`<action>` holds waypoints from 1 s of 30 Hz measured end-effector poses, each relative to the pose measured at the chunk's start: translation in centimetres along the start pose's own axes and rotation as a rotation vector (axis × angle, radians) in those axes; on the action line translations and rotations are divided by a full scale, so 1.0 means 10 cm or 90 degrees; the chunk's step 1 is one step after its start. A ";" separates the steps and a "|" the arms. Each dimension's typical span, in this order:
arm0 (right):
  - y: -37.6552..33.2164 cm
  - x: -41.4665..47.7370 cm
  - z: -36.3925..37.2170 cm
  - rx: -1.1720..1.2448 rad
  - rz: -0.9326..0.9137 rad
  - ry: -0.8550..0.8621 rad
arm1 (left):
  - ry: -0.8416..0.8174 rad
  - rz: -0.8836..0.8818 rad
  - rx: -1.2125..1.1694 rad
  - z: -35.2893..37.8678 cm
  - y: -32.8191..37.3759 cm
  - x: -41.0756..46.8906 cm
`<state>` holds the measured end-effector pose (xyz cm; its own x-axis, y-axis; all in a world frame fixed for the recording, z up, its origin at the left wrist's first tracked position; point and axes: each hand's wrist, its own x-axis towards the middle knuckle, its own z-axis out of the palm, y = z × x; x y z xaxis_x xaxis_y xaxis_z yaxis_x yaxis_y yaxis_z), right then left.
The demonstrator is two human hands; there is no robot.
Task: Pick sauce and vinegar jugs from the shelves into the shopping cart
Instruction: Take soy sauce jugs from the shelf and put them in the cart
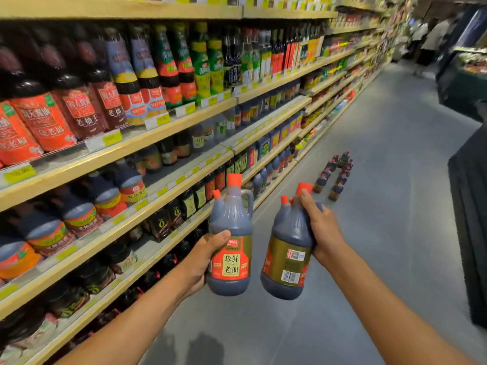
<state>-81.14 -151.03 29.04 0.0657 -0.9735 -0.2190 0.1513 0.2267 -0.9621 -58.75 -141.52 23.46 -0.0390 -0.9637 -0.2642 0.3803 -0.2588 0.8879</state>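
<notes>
Sauce jug one [232, 238] stands upright in the left hand [203, 259], just out from the shelving [79, 159], fingers wrapped round its lower body and the thumb laid across the top of the label. Sauce jug two [288, 254] hangs tilted in the right hand [320, 227], a little further out from the shelving, gripped round the shoulder below its red cap. As I judge it, the pick is done for this pair and the carry is in hand. The cart is not in my view, so the next move calls for turning away from the shelving to find it, then lowering both jugs in base first, the tilted one righted on the way. On jug one I read 加加 above 珍鲜老抽 on a red and gold label. Jug two shows me its back, with a barcode and a QR code. Further along the shelving a double row of jugs [334, 177] with red caps stands on the floor [382, 180], out in the aisle. Up on the shelving, dark bottles [84, 111] carry red labels reading 老抽王, and the yellow price tags [112, 139] are too blurred to read. At the far end of the shelving people [427, 40] stand, also blurred.
</notes>
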 end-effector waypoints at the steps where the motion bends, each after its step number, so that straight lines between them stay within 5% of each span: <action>1: 0.00 0.11 0.01 0.000 0.004 -0.007 | 0.012 0.005 -0.003 0.00 0.02 0.07; 11: -0.04 1.26 0.38 -0.014 0.029 -0.086 | 0.088 0.049 -0.029 -0.30 0.30 0.83; 30: -0.10 3.12 2.18 -0.087 0.080 -0.339 | 0.329 0.146 -0.061 -1.45 0.83 1.72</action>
<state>-57.71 -180.97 26.66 0.5688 -0.7816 -0.2561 -0.0172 0.3001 -0.9538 -42.88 -159.32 20.87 0.5020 -0.8310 -0.2398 0.4087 -0.0164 0.9125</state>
